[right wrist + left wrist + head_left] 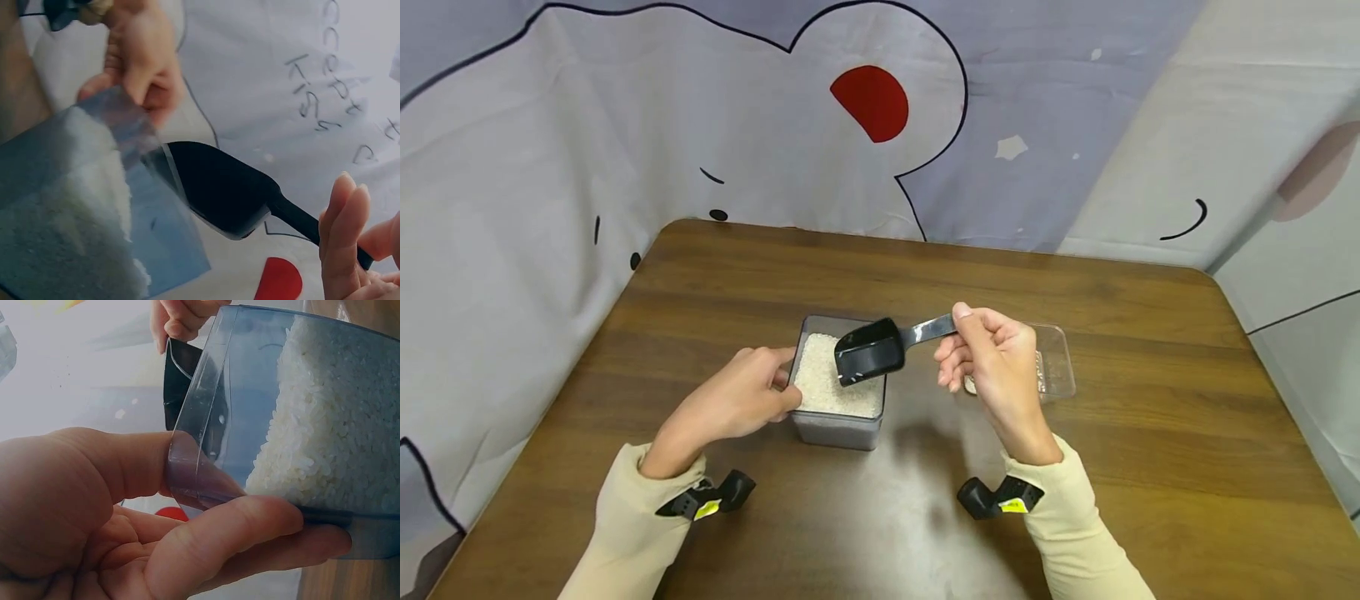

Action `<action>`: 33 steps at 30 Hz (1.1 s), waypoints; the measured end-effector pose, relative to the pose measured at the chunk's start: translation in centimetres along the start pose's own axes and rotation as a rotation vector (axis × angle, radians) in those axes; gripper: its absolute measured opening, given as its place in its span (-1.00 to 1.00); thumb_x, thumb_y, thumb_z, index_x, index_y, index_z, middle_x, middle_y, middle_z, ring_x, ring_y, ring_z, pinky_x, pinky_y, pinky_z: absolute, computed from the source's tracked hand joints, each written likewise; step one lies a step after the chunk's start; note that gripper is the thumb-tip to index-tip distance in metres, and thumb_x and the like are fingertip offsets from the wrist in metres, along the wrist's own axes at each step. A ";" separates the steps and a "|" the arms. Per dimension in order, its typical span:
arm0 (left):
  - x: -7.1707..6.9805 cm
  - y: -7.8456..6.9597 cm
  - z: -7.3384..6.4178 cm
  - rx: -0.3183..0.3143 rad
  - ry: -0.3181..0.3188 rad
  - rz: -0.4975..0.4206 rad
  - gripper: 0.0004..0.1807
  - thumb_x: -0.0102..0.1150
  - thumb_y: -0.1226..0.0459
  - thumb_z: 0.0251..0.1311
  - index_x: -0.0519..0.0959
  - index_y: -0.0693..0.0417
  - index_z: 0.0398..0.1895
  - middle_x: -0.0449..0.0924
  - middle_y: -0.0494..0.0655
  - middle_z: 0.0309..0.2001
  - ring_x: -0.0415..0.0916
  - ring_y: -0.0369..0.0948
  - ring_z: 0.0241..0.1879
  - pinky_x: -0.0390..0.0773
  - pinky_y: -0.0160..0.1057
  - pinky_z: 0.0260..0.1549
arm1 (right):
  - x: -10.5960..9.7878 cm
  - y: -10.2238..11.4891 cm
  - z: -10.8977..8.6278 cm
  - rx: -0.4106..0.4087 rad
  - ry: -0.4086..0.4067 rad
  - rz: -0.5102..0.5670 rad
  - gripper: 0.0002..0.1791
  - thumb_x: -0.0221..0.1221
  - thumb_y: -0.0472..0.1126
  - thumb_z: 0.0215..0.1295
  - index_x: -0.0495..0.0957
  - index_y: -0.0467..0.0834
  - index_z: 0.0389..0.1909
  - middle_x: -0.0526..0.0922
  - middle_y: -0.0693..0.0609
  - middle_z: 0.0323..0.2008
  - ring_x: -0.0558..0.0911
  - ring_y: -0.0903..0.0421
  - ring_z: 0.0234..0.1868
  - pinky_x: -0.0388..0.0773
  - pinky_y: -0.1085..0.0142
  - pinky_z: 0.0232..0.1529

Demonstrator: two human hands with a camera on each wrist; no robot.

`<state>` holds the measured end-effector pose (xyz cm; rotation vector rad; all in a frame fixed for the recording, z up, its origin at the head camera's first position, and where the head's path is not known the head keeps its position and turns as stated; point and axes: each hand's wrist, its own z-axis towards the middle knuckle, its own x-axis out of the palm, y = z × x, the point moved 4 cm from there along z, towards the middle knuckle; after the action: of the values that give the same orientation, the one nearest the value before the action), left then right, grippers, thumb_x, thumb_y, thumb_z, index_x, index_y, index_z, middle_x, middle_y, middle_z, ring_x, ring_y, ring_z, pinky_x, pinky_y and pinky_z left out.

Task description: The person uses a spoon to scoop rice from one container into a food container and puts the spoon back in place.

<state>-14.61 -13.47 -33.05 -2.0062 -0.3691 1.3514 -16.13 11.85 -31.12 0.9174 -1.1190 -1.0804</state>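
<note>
A clear grey plastic container (838,429) filled partway with white rice (823,375) stands on the table. My left hand (741,396) grips its left wall, thumb inside the rim and fingers outside in the left wrist view (219,550). My right hand (996,362) pinches the handle end of a black scoop (870,350). The scoop's bowl is tilted over the container's opening, with a few grains stuck to it. In the right wrist view the scoop (215,184) shows from below, above the rice.
A clear shallow plastic tray (1060,362) lies right of the container, partly hidden behind my right hand, with some grains in it. The brown wooden table (1150,467) ends at a printed cloth (760,117) at the back.
</note>
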 end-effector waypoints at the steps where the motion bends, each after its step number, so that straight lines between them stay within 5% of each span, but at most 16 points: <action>1: 0.0 0.0 0.0 -0.005 0.002 0.000 -0.31 0.01 0.40 0.00 0.14 0.50 0.26 0.44 -0.17 -0.69 0.29 -0.32 -0.71 0.21 -0.33 -0.71 | 0.3 -0.1 -0.1 -0.014 0.013 -0.023 -0.72 0.03 -0.22 0.32 0.45 -0.38 -0.46 0.56 -0.06 -0.71 0.49 0.12 -0.83 0.37 0.33 -0.85; 11: 0.1 0.1 -0.1 -0.015 0.006 -0.028 -0.31 0.01 0.39 0.02 0.11 0.56 0.25 0.58 -0.13 -0.56 0.52 -0.29 -0.59 0.37 -0.29 -0.62 | 2.1 -0.7 -0.9 -0.219 0.119 -0.195 -0.79 -0.02 -0.28 0.34 0.45 -0.40 -0.34 0.54 -0.29 -0.63 0.54 0.01 -0.77 0.45 0.20 -0.78; 19: 0.0 -0.1 -0.1 -0.009 0.006 -0.047 -0.31 0.01 0.40 0.02 0.11 0.57 0.24 0.61 -0.07 -0.47 0.57 -0.23 -0.54 0.43 -0.29 -0.60 | 3.1 -1.3 -1.3 -0.420 0.175 -0.355 -0.88 -0.01 -0.42 0.28 0.47 -0.35 -0.39 0.57 -0.10 -0.64 0.55 0.17 -0.73 0.46 0.35 -0.74; 29: 0.1 -0.2 -0.1 -0.010 0.006 -0.048 -0.31 0.01 0.41 0.01 0.13 0.53 0.26 0.59 -0.11 -0.51 0.52 -0.28 -0.57 0.42 -0.29 -0.59 | 3.4 -1.0 -1.2 -0.120 0.193 -0.277 -0.76 -0.06 -0.36 0.34 0.44 -0.49 -0.39 0.51 -0.35 -0.64 0.51 -0.05 -0.79 0.43 0.23 -0.80; 33: 0.1 -0.2 -0.1 -0.013 0.010 -0.054 -0.31 0.01 0.41 0.01 0.12 0.53 0.26 0.58 -0.12 -0.53 0.52 -0.26 -0.57 0.41 -0.28 -0.60 | 3.1 -1.7 -1.0 -0.011 0.174 -0.230 -0.70 -0.05 -0.29 0.35 0.43 -0.51 -0.36 0.52 -0.33 -0.63 0.52 0.01 -0.79 0.43 0.21 -0.80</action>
<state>-14.45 -13.30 -33.00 -1.9989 -0.4247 1.3082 -15.25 8.45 -32.28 1.1290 -0.8788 -1.1665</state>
